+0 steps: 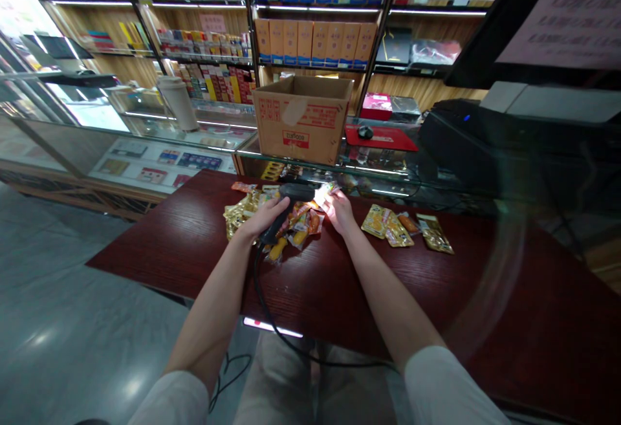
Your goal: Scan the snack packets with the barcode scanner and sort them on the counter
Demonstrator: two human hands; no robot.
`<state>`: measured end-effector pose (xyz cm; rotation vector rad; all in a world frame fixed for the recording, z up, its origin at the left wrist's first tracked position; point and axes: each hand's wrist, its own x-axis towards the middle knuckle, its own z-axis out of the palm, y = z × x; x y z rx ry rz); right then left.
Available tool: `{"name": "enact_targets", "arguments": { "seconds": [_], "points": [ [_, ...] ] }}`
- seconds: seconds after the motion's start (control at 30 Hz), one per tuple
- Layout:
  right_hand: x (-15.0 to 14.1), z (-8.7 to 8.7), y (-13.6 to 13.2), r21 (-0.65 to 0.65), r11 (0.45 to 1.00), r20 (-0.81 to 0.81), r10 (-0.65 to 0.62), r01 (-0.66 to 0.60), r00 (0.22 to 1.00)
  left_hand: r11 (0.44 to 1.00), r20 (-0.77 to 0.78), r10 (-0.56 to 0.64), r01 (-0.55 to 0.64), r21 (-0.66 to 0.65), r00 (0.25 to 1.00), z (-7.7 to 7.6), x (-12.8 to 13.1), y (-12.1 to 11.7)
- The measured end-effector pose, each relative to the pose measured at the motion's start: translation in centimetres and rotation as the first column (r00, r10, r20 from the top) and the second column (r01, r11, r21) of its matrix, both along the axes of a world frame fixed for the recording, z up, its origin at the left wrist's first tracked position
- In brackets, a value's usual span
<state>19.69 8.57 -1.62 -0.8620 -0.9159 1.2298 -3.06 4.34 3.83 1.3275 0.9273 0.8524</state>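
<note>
My left hand is wrapped round the grip of a black barcode scanner, whose head points right and whose black cable runs down off the table. My right hand pinches a small snack packet, held in front of the scanner head and lit up by its light. Below both hands lies a heap of small snack packets on the dark red wooden table, with gold-wrapped ones at its left.
A few more packets lie to the right on the table. Behind it stand a glass counter, an open cardboard box, a red mouse pad with a mouse and a black register. Shelves of boxes line the back wall.
</note>
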Motion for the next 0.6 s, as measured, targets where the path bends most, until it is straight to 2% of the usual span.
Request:
{"name": "enact_targets", "arguments": {
  "seconds": [0.1,0.13,0.17,0.2,0.3,0.37,0.43,0.5,0.57,0.6],
  "points": [
    [1.2,0.6,0.5,0.057,0.996,0.225,-0.073,0.062,0.972,0.999,-0.001,0.048,-0.048,0.006,0.999,-0.1,-0.1,0.1],
    [2.0,1.0,0.6,0.088,0.991,0.35,-0.122,0.097,0.929,0.998,0.001,0.062,-0.062,0.007,0.998,-0.1,-0.2,0.2],
    [3.0,1.4,0.7,0.125,0.984,0.491,-0.176,0.13,0.853,0.997,0.004,0.077,-0.077,0.007,0.997,0.0,-0.3,0.2],
    [4.1,1.7,0.7,0.172,0.973,0.627,-0.231,0.156,0.744,0.996,0.006,0.092,-0.092,0.006,0.996,0.1,-0.5,0.3],
    [8.1,2.2,-0.3,0.257,0.948,0.904,-0.305,0.187,0.3,0.99,0.02,0.14,-0.139,-0.011,0.99,0.4,-1.3,0.6],
    [10.7,1.9,-1.7,0.242,0.942,0.965,-0.258,0.233,0.041,0.984,0.032,0.179,-0.178,-0.031,0.983,0.6,-1.9,0.9],
    [12.9,1.3,-3.4,0.203,0.934,0.974,-0.161,0.293,-0.162,0.977,0.037,0.21,-0.208,-0.056,0.977,0.7,-2.4,1.2],
    [14.1,0.8,-4.8,0.153,0.93,0.963,-0.064,0.335,-0.262,0.969,0.041,0.239,-0.235,-0.077,0.97,0.7,-2.7,1.4],
    [14.1,0.8,-5.4,0.146,0.917,0.962,-0.043,0.372,-0.271,0.962,0.045,0.263,-0.258,-0.091,0.964,0.7,-2.8,1.5],
    [13.6,1.0,-5.4,0.175,0.908,0.964,-0.079,0.381,-0.255,0.958,0.044,0.274,-0.269,-0.098,0.961,0.7,-2.8,1.5]
  ]
}}
